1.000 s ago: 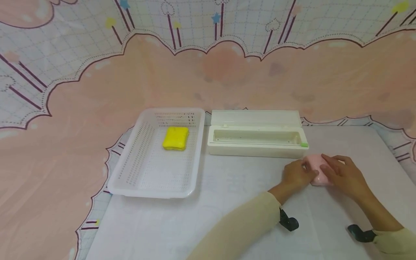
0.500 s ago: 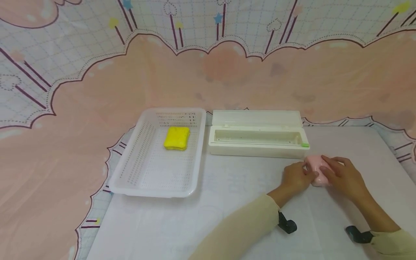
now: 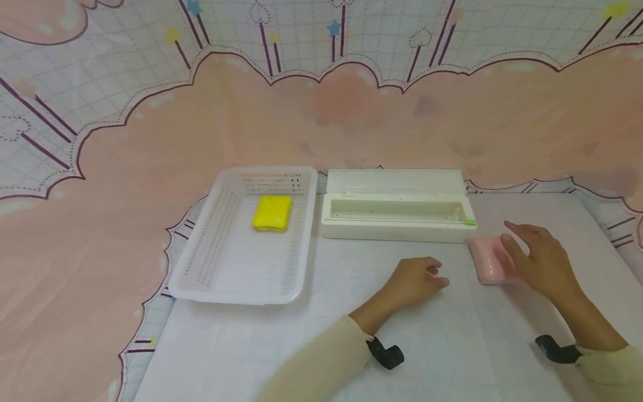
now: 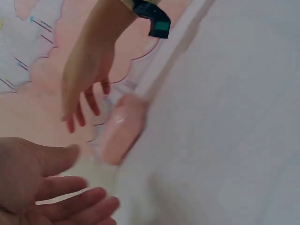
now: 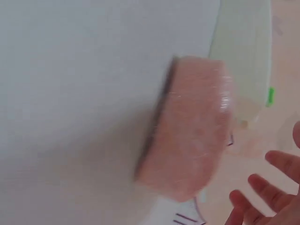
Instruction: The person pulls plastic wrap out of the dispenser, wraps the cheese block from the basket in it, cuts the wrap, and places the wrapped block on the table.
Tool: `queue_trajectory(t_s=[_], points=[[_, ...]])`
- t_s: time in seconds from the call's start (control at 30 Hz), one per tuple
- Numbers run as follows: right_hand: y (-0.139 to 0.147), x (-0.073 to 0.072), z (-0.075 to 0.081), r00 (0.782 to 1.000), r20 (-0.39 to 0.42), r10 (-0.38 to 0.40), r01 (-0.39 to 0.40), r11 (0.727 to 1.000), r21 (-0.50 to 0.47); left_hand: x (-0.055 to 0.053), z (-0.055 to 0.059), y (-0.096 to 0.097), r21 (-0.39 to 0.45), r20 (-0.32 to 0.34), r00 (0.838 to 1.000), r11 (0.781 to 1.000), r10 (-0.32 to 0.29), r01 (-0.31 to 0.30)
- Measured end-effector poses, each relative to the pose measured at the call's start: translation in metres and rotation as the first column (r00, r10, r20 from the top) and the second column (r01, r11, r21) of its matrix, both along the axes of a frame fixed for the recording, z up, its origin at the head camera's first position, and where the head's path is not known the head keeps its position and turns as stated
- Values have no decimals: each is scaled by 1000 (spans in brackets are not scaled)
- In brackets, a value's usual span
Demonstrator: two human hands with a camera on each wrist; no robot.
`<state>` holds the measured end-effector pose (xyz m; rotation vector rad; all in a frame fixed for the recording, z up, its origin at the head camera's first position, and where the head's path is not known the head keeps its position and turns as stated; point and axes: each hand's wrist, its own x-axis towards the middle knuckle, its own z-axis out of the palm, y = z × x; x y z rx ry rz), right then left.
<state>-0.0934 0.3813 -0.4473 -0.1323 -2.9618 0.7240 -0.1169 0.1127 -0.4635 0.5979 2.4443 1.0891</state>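
Observation:
A pink block [image 3: 492, 260] in shiny clear wrap lies on the white tabletop, close to the front right corner of a long white box [image 3: 397, 232]. My right hand [image 3: 545, 262] hovers over its right side with fingers spread, overlapping it in the head view. In the right wrist view, those fingers [image 5: 276, 192] stand apart from the pink block [image 5: 190, 131]. To the left of the block is my left hand [image 3: 414, 282], its fingers loosely bent and nothing in them. The left wrist view shows that hand [image 4: 56, 187] blurred, with the pink block [image 4: 124, 129] beyond it.
The long box's lid [image 3: 394, 181] is raised, and a green tab [image 3: 470, 222] sits at its right end. Left of it stands a white perforated basket [image 3: 236, 296] with a yellow block [image 3: 272, 213] inside. A patterned cloth [image 3: 301, 123] hangs behind.
Both hands have let go of the pink block. My left hand has drawn back to the left; my right hand has lifted slightly off it with fingers opened.

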Motion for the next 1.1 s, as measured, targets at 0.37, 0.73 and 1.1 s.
queue_trajectory(t_s=[0.37,0.73,1.1], points=[[-27,-43,35,966,-63,252,-251,968,24,-51,103,-93,-433,-223,955,898,-197,84],[-51,-84,33,912,66,406,-407,914,1,-147,92,-168,-554,-129,945,812,-302,184],[-53,-96,24,913,156,376,-377,926,-25,-161,84,-171,-560,-24,966,804,-258,201]])
